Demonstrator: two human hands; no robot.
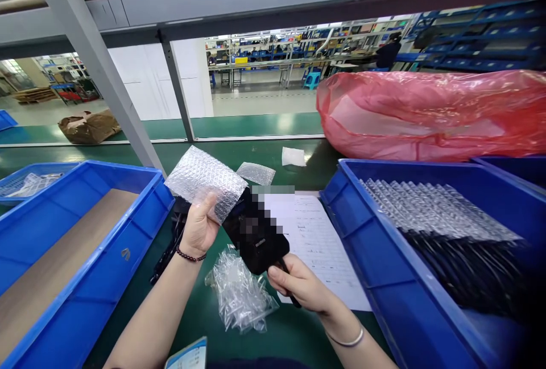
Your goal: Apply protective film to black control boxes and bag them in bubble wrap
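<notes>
The left hand [199, 227] has its fingers closed on a bubble bag [205, 181] with a black device [256, 238] half out of it, held above the green desk [239, 153]. The right hand [301, 286] grips the device's lower end, just above crumpled plastic [239, 295], between two blue bins [85, 255].

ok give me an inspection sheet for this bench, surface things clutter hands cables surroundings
surface: green bench top, printed paper sheet lying on it.
job's things: black device half inside a bubble wrap pouch.
clutter: crumpled clear plastic bag, small bubble wrap piece, white scrap.
hands: left hand grips the pouch; right hand fingers hold the device's lower end.
cables: black cord left of the left wrist.
surroundings: left blue bin with cardboard liner; right blue bin of wrapped black items; red plastic bag; grey frame post.
</notes>
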